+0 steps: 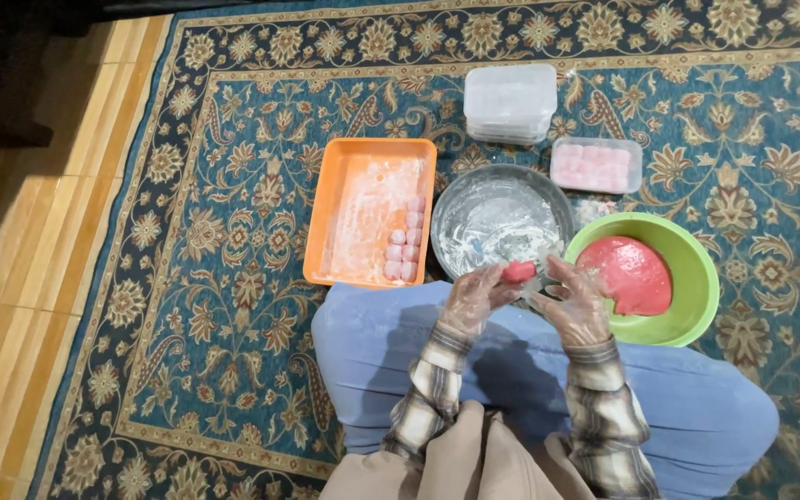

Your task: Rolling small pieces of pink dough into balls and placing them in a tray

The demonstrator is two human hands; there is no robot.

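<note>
Over our lap, we are pinching a pink dough piece (518,270) between our gloved left hand (476,296) and right hand (574,301), both grips half-closed on it, while beyond, few finished balls (404,243) are lining the orange tray (331,213) and much dough (630,273) is waiting in the green bowl (696,278).

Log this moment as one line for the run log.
left hand and right hand: pinching pink dough piece | over: floured metal bowl | beside: green bowl

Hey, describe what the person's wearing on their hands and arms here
Both the left hand and right hand wear thin, clear, crinkly disposable plastic gloves. The sleeves are plaid flannel in brown, cream and dark stripes, reaching to the wrists.
</note>
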